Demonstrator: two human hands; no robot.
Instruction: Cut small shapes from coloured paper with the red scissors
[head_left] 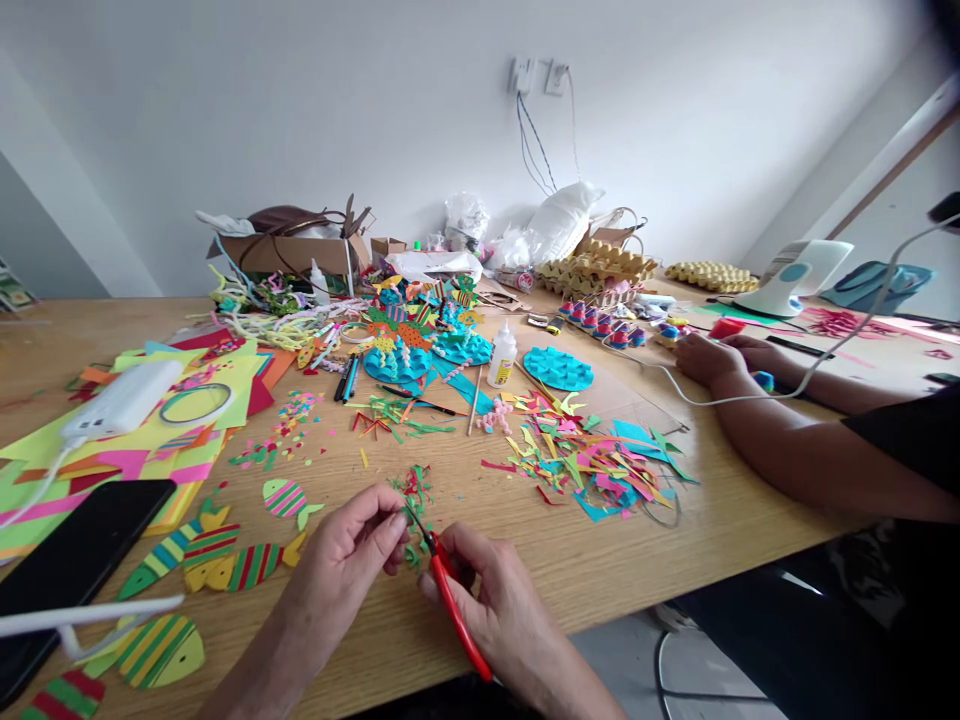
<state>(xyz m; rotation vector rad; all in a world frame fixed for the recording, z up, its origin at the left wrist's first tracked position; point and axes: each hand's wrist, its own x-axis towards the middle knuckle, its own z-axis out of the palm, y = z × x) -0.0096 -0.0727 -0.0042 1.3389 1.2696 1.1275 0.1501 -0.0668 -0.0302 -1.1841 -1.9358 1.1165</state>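
Note:
My right hand (501, 600) is wrapped around red-handled scissors (450, 590), whose dark blades point up and left. Thumb and fingers pinched together, my left hand (360, 550) meets the blade tips; whatever it pinches is too small or hidden to name. Under and just beyond the blades lies a small heap of green and red paper snippets (417, 486). Striped paper fish, among them a pink-and-green fish (285, 498) and a red-and-green fish (255, 567), lie to the left of my left hand.
Coloured paper scraps (592, 455) spread beyond my right hand. A glue bottle (503, 358) stands near a blue scalloped disc (559, 369). A black phone (82, 580) and white power bank (124, 398) lie left. At right, another person's hands (709, 358) work by egg cartons (600, 265).

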